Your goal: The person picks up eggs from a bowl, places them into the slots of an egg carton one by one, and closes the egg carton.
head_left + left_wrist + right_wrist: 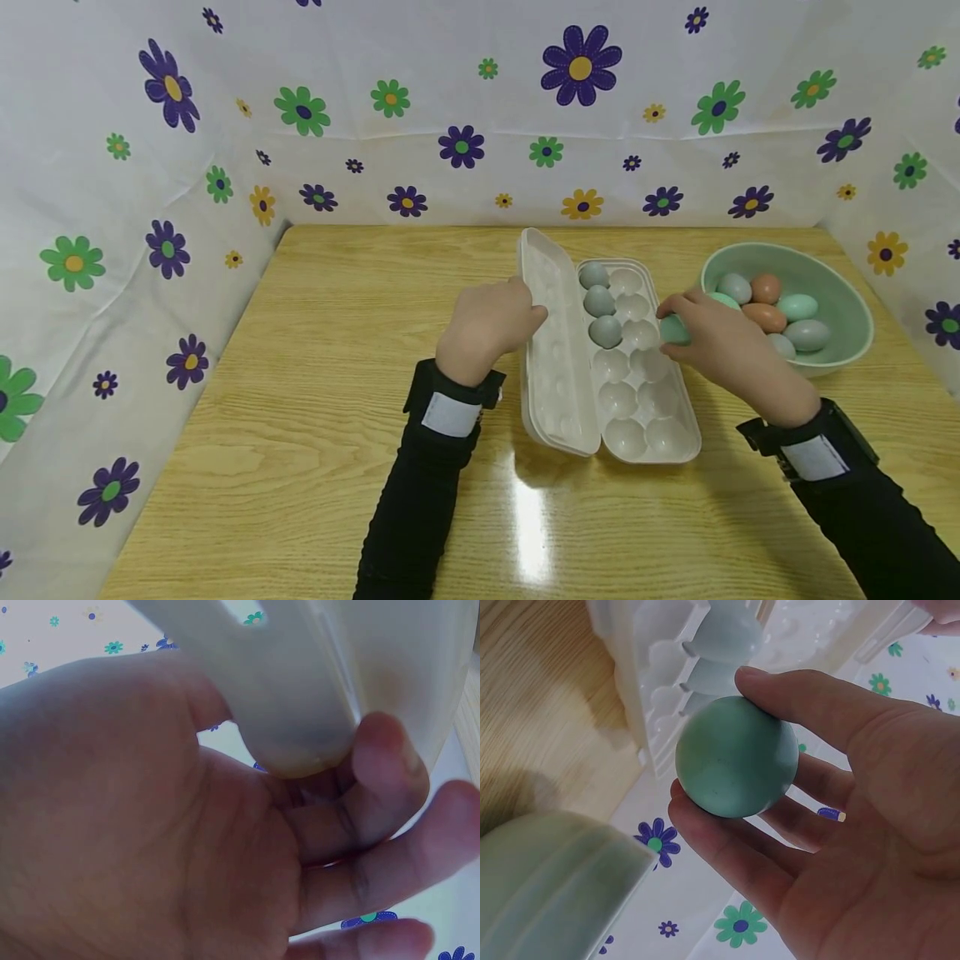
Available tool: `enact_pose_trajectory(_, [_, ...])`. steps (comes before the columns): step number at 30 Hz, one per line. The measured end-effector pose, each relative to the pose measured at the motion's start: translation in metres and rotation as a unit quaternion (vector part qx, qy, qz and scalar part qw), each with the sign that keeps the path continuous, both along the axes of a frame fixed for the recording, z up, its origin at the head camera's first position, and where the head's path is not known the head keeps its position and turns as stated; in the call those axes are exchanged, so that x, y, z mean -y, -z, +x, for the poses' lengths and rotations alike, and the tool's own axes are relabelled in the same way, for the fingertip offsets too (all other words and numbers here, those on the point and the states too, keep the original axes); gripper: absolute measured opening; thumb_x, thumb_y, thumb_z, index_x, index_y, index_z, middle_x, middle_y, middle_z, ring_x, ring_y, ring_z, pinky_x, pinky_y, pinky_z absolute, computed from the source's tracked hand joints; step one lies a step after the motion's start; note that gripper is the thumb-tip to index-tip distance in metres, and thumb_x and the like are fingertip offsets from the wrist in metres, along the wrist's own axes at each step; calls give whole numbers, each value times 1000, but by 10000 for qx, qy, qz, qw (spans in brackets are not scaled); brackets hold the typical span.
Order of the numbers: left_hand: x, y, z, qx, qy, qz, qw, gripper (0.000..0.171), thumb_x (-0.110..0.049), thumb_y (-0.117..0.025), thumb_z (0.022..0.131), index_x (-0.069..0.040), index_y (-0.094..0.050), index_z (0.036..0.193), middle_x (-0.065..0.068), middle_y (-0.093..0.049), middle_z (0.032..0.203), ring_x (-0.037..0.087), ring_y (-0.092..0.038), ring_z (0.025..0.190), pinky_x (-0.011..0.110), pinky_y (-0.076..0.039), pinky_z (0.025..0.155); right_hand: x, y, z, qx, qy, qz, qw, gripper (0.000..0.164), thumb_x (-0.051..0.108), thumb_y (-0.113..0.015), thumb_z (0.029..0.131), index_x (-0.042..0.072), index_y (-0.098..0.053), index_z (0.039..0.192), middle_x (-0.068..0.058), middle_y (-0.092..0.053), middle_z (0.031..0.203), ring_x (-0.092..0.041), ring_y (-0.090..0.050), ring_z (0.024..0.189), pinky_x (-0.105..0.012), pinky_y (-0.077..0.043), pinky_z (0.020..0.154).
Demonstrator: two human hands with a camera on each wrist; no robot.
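Note:
A pale egg carton stands open on the table, its lid raised on the left and its cupped tray on the right. My left hand grips the lid's outer edge; in the left wrist view its fingers curl around that rim. Three grey-blue eggs occupy the far cups of the tray's left column. Between thumb and fingers, my right hand pinches a green egg just above the tray's right edge, beside the bowl.
To the right of the carton, a light green bowl holds several eggs in green, brown and grey-blue. The wooden table extends left of the carton. Flower-printed cloth hangs behind and along both sides.

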State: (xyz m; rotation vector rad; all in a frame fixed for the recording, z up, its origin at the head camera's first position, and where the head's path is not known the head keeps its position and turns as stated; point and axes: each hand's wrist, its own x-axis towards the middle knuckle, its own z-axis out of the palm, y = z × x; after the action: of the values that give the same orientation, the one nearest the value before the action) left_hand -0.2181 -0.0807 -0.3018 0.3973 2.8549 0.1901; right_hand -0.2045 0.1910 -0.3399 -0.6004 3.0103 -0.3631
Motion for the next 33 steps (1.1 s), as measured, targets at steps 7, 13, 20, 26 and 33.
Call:
enact_pose_trajectory(7, [0,-1,-1,63,-3,-39,10000,42,-39,-35,97,-4,-53,112,3,-54,75,17,-53,65,30,-39,53,9,0,0,68,8,130,9999,39,22,-69,81,6,-54,113,-17,-52,111,-24,-55,86,-40,-50,69])
enact_pose_trajectory(13, [0,0,-1,51,-13,-17,10000,41,-39,-35,97,-4,-52,110,3,-53,73,16,-53,63,29,-38,52,18,2,-1,255,-8,114,9996,40,22,-69,81,7,-54,115,-15,-53,110,-25,-53,87,-43,-49,71])
enact_pose_trajectory(20, [0,0,-1,36,9,-40,10000,39,-38,-35,97,-5,-54,105,3,-53,73,16,-53,63,29,-38,52,28,6,-2,102,-318,-21,9994,36,20,-71,78,8,-56,109,-9,-54,99,-20,-52,75,-36,-48,66])
enact_pose_trajectory(26, [0,-1,0,39,9,-49,10000,41,-39,-35,97,-4,-53,110,3,-53,74,16,-53,64,30,-38,52,38,9,-4,206,-398,-87,9990,34,20,-70,79,10,-56,108,-8,-54,103,-20,-51,76,-36,-47,65])
enact_pose_trajectory(33, [0,1,-1,-17,50,-91,9999,40,-39,-35,97,-4,-54,105,3,-53,74,16,-54,63,30,-39,51,45,18,-6,111,-545,-202,9982,33,21,-72,78,10,-57,104,-7,-53,102,-20,-52,77,-37,-47,66])
